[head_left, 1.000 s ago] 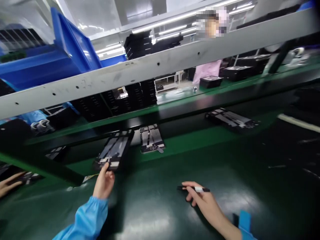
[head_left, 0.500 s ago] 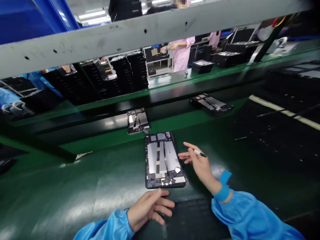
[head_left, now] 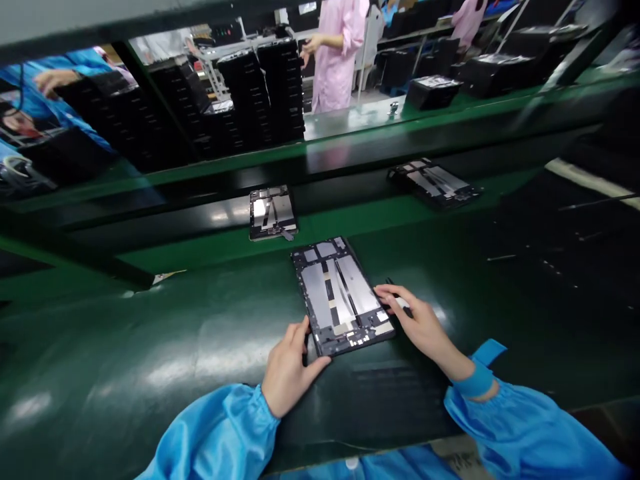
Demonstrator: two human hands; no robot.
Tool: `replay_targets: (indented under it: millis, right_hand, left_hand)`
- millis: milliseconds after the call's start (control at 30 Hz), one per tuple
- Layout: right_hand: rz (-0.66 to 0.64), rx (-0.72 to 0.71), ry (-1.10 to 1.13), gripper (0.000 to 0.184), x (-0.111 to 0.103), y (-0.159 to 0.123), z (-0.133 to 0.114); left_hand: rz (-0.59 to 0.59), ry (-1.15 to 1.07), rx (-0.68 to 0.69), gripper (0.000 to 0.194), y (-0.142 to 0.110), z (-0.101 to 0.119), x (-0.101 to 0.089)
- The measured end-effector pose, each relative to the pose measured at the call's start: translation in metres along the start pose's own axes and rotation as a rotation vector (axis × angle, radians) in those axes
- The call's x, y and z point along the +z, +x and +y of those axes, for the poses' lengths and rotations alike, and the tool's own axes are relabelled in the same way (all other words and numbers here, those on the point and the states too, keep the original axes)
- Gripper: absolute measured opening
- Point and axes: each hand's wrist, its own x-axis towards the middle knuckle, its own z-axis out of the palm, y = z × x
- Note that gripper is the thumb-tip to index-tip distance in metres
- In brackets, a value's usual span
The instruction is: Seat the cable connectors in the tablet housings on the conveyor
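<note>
An opened tablet chassis with silver plates and black frame lies tilted on the green bench in front of me. My left hand grips its near left corner, thumb on top. My right hand touches its right edge with the fingertips while keeping a black-and-white marker pen tucked in the fingers.
Two more open chassis lie further back, one centre and one right. Stacks of black trays stand on the far bench. A person in a pink coat works beyond; a blue-sleeved person is at far left.
The tablet chassis went from my left hand's reach at the far left to the bench before me. Both hands have now closed on its edges and it is turned slightly.
</note>
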Motion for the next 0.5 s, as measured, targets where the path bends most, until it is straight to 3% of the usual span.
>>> replay_targets:
  millis: [167, 300, 433, 500]
  right_hand:
    - [0.034, -0.001, 0.09, 0.042, -0.004, -0.001, -0.004]
    - [0.086, -0.11, 0.013, 0.037, -0.001, -0.011, -0.028]
    - [-0.22, -0.256, -0.053, 0.033, 0.015, -0.018, -0.055]
    - [-0.349, -0.276, -0.03, 0.034, 0.024, -0.017, -0.062]
  left_hand:
    - [0.028, 0.038, 0.051, 0.067, -0.007, -0.002, -0.008]
    - [0.095, -0.003, 0.124, 0.056, -0.004, 0.003, -0.019]
    - [0.063, -0.112, 0.129, 0.024, 0.007, 0.014, -0.016]
    - [0.055, -0.16, 0.118, 0.019, 0.012, 0.017, -0.012]
